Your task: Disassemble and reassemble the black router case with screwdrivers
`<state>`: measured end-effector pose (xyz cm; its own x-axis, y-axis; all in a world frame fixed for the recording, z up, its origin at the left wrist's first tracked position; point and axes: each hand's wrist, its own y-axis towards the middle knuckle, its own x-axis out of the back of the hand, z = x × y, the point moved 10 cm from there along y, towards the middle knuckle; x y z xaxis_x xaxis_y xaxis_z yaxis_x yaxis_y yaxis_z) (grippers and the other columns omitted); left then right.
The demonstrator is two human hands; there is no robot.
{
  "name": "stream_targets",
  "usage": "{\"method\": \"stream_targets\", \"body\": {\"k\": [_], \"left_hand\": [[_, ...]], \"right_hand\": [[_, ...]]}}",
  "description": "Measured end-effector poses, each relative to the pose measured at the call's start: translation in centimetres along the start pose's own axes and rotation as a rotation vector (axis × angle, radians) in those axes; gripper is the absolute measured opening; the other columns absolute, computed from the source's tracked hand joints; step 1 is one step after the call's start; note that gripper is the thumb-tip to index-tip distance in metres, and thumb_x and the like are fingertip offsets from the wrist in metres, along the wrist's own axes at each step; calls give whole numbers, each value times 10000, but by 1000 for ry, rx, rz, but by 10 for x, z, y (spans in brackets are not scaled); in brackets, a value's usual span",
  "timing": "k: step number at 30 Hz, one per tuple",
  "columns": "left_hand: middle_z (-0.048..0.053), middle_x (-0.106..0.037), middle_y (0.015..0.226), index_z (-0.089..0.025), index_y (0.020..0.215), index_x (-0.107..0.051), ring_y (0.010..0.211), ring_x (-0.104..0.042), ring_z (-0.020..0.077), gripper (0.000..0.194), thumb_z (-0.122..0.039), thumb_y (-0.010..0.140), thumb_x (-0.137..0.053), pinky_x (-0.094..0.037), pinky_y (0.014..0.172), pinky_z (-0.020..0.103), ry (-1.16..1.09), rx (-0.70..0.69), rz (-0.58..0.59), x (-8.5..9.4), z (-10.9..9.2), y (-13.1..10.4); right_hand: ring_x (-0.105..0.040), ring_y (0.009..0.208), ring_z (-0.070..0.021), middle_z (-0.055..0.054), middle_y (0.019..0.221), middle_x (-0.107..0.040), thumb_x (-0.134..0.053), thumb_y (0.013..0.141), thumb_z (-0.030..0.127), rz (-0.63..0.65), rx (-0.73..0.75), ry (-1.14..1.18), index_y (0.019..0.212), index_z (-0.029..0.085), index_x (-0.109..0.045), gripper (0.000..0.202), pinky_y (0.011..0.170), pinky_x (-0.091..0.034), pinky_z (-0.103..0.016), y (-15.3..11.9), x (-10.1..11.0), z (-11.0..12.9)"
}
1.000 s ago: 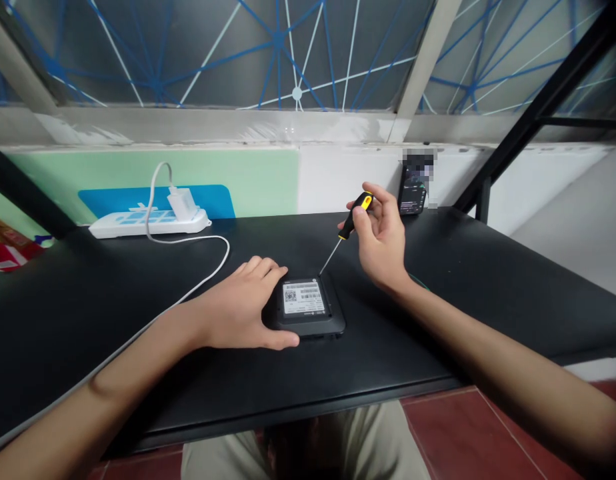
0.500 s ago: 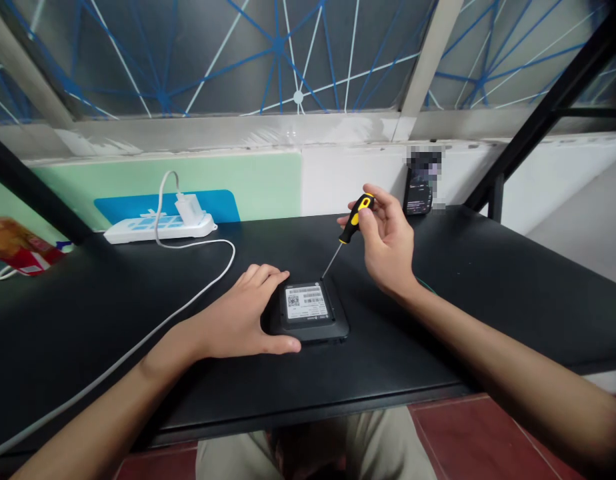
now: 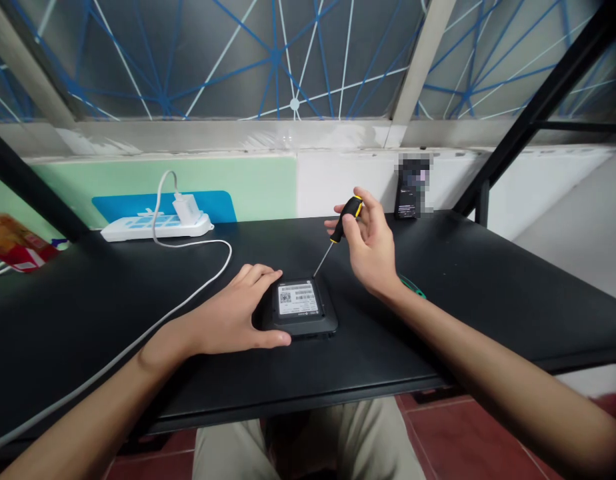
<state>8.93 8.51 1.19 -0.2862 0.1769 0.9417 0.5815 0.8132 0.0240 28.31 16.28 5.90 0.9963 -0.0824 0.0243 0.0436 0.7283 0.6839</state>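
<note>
I judge screw work in hand: the left hand, spread wide, clasps the black device between the desk's front and back edges; the right hand, fingers curled round the screwdriver at its far-right corner, needs steady turning.

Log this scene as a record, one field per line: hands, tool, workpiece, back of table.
left hand: holds the left side of the black box, thumb along near edge
right hand: grips screwdriver by its handle
tool: slanted, tip at box's far right corner; screw too small to see
workpiece: flat on table, white label up
back left: power strip, charger plugged in
back right: phone, upright
</note>
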Motion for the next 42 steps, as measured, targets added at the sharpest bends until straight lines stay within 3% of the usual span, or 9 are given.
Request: {"method": "stream_targets", "body": {"k": [5,13,22,25,28,32,38,42], "left_hand": [[144,-443,1469,-218,1522,-342,1353,-401,385,906,-673,810,-670,-379,1122,568,1,-21,-24,1,0,0],[154,-421,1487,-208,1532,-330,1356,-392,379,944,-689,800,-680,-373,1127,561,-8,-20,5,-1,1,-1],[159,-364,1542,-221,1572,-270,1400,-354,383,1050,-745,763,-687,-356,1142,549,-8,-29,28,-6,8,-3],[156,-373,1538,-229,1574,-270,1399,-356,387,1052,-752,761,-685,-359,1140,548,-6,-38,23,-6,8,-3],[153,-381,1533,-242,1574,-271,1387,-372,386,1035,-747,769,-681,-365,1134,545,-9,-51,18,-5,6,-3],[167,-367,1539,-209,1572,-269,1382,-373,381,1058,-755,763,-677,-363,1139,540,-3,-31,41,-6,6,-2],[164,-381,1532,-189,1568,-274,1390,-368,374,1047,-733,772,-681,-354,1148,530,9,-29,41,-4,3,-1],[173,-371,1537,-167,1567,-278,1391,-363,377,1063,-742,768,-679,-362,1143,519,13,-14,53,-6,6,-2]], "right_hand": [[-683,770,-194,-25,1001,-611,-678,870,497,-48,80,-70,1282,371,-490,470,740,-654,-432,3,7,5],[-727,834,-178,-53,1152,-642,-539,959,483,-46,-61,53,1236,313,-537,326,740,-645,-385,4,10,3],[-581,612,-139,10,814,-512,-632,916,472,-95,119,-156,1191,361,-562,305,530,-574,-322,5,17,14],[-642,624,-143,-1,877,-560,-580,945,487,-78,95,-154,1246,378,-541,323,558,-592,-335,3,14,14],[-729,762,-173,-32,1051,-641,-506,982,470,-72,-15,-92,1279,364,-533,317,627,-619,-340,1,14,5],[-748,869,-189,-57,1195,-669,-485,989,448,-64,-59,-35,1285,336,-543,322,677,-641,-346,2,15,0],[-680,668,-166,-14,921,-642,-656,899,466,-83,42,-116,1266,373,-596,383,567,-623,-348,5,18,9],[-691,703,-175,-19,896,-635,-576,948,462,-78,39,-138,1290,372,-584,354,570,-625,-345,4,17,9]]}}
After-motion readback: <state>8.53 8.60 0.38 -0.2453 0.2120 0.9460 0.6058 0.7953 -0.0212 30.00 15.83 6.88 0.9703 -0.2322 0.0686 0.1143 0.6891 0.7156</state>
